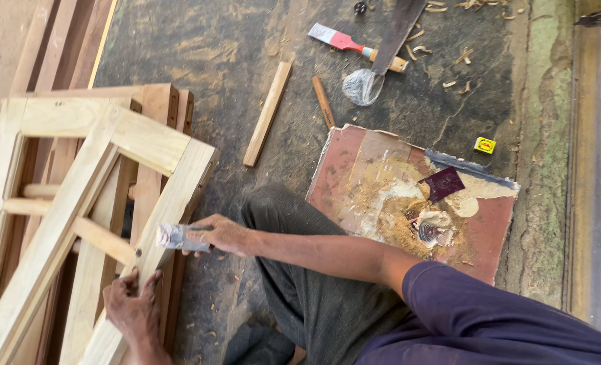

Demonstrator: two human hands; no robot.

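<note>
While right hand grips a putty knife against the wooden frame at left | left hand clasps the frame's near rail | board with probably sawdust filler, right.

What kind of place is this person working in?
Most likely a small woodworking shop, worked at floor level. Bare wooden frames stand on the left, wood shavings litter the dark floor, and a board holds sawdust filler, while the right hand presses a putty knife to a frame.

head-worn view, steeply down, close
</note>
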